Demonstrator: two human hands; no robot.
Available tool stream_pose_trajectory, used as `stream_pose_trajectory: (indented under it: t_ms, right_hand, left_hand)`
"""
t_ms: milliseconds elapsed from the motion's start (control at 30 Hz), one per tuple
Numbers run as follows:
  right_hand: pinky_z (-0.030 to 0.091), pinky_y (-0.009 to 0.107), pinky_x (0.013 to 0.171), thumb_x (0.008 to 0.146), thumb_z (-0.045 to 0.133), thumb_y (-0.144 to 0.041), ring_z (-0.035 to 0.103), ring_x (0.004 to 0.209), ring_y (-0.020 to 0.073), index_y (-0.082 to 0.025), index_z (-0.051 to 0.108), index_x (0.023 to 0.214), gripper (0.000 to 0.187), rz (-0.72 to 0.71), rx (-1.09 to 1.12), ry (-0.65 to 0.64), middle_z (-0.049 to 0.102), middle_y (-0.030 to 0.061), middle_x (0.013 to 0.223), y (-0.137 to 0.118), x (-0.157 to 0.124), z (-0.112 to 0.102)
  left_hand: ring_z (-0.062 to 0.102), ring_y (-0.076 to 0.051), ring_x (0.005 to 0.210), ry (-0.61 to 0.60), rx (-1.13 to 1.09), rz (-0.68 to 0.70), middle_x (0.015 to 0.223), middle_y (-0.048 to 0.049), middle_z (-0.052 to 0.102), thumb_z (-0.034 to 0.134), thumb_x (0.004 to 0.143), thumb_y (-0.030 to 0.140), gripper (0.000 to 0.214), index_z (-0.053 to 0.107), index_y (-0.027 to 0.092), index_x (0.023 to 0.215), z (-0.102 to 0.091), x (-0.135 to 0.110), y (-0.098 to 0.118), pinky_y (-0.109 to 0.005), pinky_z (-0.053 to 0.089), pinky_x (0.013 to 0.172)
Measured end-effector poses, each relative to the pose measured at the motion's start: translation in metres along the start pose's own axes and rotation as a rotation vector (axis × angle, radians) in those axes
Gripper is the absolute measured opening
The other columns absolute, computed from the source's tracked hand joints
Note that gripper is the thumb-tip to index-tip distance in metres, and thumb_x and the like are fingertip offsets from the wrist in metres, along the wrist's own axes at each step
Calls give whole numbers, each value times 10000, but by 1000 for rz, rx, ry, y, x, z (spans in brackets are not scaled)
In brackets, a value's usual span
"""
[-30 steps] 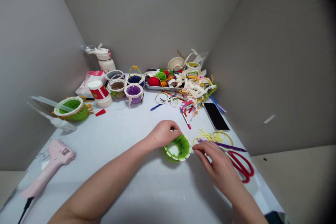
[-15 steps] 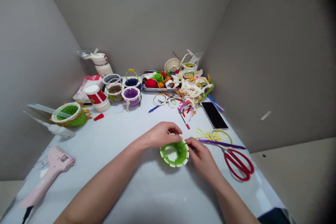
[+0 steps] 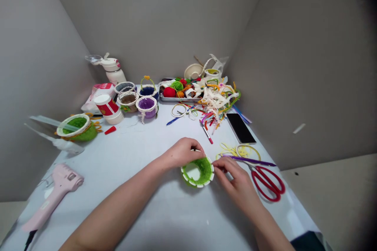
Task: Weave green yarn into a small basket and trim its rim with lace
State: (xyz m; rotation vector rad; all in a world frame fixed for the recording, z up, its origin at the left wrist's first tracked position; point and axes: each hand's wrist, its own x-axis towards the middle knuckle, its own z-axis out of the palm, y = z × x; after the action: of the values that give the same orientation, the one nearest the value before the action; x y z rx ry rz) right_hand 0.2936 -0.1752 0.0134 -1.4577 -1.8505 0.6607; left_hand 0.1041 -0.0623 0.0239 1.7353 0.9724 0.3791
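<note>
Near middle of the surface (image 3: 153, 137): green cup (image 3: 206, 169), white notched rim, mouth up. Left hand (image 3: 183, 153) holds its far rim, thumb and fingers pinched on it. Right hand (image 3: 235, 173) has thumb and fingers narrow, tips just beside the right rim; can't tell if a strand is between them.

Vs half a second ago: right hand has backed off slightly to the right, cup a touch right too. Left hand's grip same. Tools unmoved.

Edges: right side is tight. Purple pen (image 3: 250, 160) sits just beyond the right hand, red scissors (image 3: 266, 182) beside it near the right edge, phone (image 3: 241, 128) farther along that edge. Left has more room: wide gap from left forearm to pink glue gun (image 3: 55, 192), which lies near the left edge.
</note>
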Motion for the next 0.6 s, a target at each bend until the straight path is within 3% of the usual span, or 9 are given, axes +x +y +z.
stream_pose_trajectory:
  t_ms: [367,600]
  right_hand:
    - [439,323,717,956,484,-235,558,800,190,-206,580,864,136,-59,-225,-95,616,51,836,-20,12,-20]
    - [421,339,705,949,478,-183,532,794,208,-189,611,858,161,-261,-510,-175,597,69,830,-30,14,-23]
  left_hand:
    - [641,-162,788,58,75,10,858,-28,743,609,744,292,194,742,168,811,4,-5,6,-244,478,738]
    - [643,-155,764,74,81,-2,833,-17,741,620,743,277,176,743,167,803,5,-6,11,-239,468,725]
